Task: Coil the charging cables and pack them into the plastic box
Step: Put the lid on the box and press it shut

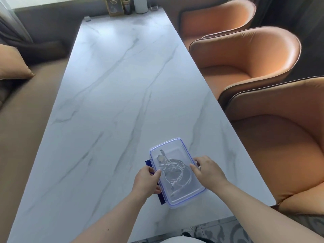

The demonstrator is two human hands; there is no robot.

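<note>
A clear plastic box (pixel 187 197) with a blue-edged lid lies on the white marble table (pixel 112 95), near its front right. Through the lid I see coiled white charging cables (pixel 172 174) with several plugs. My left hand (pixel 146 181) grips the box's left long side, thumb on the lid and fingers curled at the dark blue clip flap (pixel 161 197). My right hand (pixel 207 170) holds the right long side, thumb on the lid and fingers curled over the rim at the right clip.
Three orange upholstered chairs (pixel 245 55) line the table's right edge. A brown bench with a cushion (pixel 12 65) runs along the left. A sign, a dark jar and a white cylinder (pixel 141 5) stand at the table's far end.
</note>
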